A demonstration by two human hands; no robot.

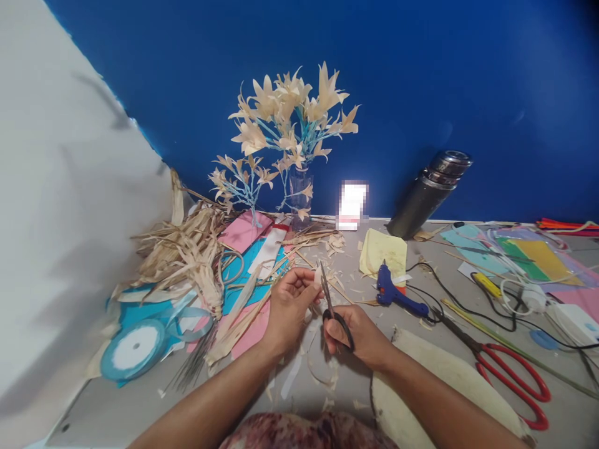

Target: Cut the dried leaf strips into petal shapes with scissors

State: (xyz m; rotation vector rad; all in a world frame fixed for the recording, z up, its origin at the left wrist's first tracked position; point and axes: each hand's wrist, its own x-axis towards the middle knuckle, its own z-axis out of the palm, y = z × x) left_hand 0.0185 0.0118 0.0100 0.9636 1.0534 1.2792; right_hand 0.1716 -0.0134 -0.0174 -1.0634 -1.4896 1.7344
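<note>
My left hand [294, 302] pinches a small pale piece of corn husk [318, 274] between thumb and fingers. In my right hand [355, 333] is a small pair of scissors with black handles [346, 330]. Their blades [326, 287] point up and away from me, right beside the husk piece; whether they touch it I cannot tell. Cut scraps [327, 380] lie below both hands. Beyond them a glass vase [301, 187] holds pale husk flowers [290, 100] on blue stems, with a smaller bunch [243, 178] to its left.
Dried corn husks [187, 249] and a blue ribbon spool [133, 349] are on the left. To the right lie a blue glue gun [397, 293], yellow paper [384, 252], red-handled scissors [510, 374] and cables [468, 312]. A dark flask [428, 196] leans against the blue wall.
</note>
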